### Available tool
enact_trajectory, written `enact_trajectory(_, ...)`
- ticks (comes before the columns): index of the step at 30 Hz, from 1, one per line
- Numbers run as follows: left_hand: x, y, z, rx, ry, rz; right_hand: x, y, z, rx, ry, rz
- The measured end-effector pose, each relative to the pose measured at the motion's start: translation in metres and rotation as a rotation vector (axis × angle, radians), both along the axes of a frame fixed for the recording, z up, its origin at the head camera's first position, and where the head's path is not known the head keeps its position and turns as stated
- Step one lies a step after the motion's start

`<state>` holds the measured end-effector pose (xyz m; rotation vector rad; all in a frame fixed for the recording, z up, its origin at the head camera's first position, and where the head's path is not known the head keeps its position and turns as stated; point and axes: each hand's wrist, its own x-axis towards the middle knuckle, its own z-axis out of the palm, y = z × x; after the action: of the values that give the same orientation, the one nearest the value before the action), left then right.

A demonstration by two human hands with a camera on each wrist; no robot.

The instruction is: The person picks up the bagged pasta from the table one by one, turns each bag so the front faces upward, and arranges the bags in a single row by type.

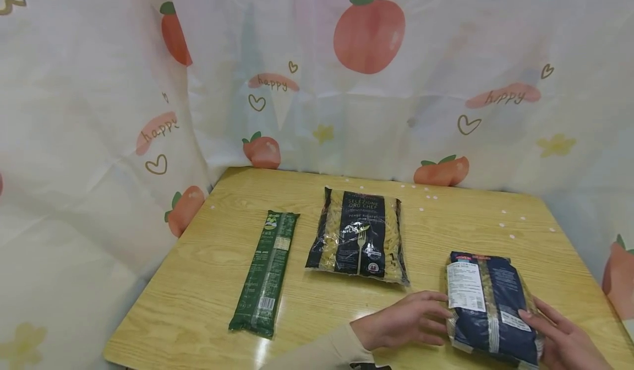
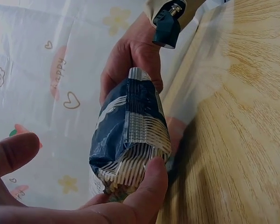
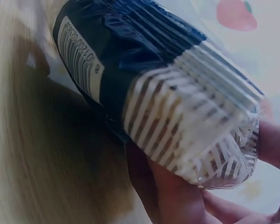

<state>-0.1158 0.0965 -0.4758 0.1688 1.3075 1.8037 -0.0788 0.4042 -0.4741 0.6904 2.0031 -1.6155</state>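
Note:
A dark blue bag of pasta (image 1: 510, 290) with white labels and a clear strip is at the table's front right. My right hand (image 1: 564, 339) grips its right side, thumb over the top face and fingers underneath. In the right wrist view, those fingers (image 3: 177, 196) lie under the striped end of the bag, which is tilted above the wood. On the opposite side, my left hand (image 1: 403, 320) has its fingers extended against the bag's left edge. The left wrist view shows a fingertip (image 2: 155, 172) at the striped end, with the left thumb (image 2: 18, 151) held away from it.
A black bag of penne (image 1: 361, 238) lies flat near the table's middle. Left of it is a long green spaghetti packet (image 1: 264, 273). The wooden table (image 1: 183, 282) meets a fruit-printed curtain (image 1: 366, 117) at the back and sides.

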Motion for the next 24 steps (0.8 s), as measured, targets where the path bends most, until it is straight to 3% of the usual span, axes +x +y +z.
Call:
enact_trajectory(5,0.001,0.005,0.0,-0.007,-0.008,0.007,0.005,-0.006,0.012,0.157,0.016,0.023)
enact_trajectory(10,0.003,0.009,0.0,-0.002,-0.011,0.026,0.005,-0.009,0.018,0.234,0.028,-0.006)
enact_trajectory(17,0.005,0.011,0.002,0.0,-0.019,0.025,0.003,-0.012,0.017,0.267,0.059,-0.106)
enact_trajectory(24,0.005,0.014,0.006,-0.037,0.047,0.015,0.003,-0.016,0.012,0.258,0.056,-0.184)
